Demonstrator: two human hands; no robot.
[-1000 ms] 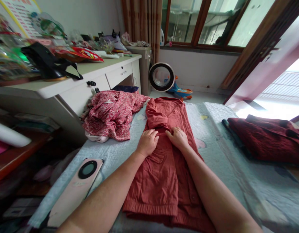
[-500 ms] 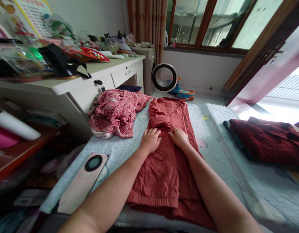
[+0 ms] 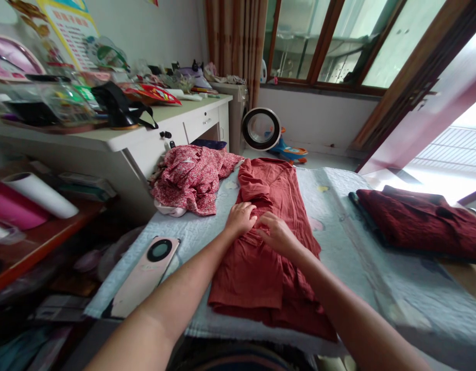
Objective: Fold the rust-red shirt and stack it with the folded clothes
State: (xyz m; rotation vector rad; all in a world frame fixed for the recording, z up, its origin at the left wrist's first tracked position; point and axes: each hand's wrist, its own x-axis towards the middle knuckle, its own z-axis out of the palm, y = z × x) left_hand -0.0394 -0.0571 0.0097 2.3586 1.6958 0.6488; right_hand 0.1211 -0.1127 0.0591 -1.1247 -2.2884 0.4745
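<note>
Writing on the yellow-framed wall poster [image 3: 73,31] is showing, too blurred to read. Left hand [image 3: 241,218] is lying flat, fingers spread, on the rust-red folded cotton garment [image 3: 267,242] mid-bed; right hand [image 3: 276,234] is pressing beside it, fingers loosely curled, gripping nothing. Pale quilted bedcover [image 3: 354,242] is lying bare toward the dark maroon folded cloth [image 3: 419,221]; pink camera phone [image 3: 143,273] is sitting near the left edge.

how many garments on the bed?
3. Rust-red garment mid-bed under both hands; floral garment bunched at the far-left edge; dark red garment folded at right. More may lie hidden beneath.
</note>
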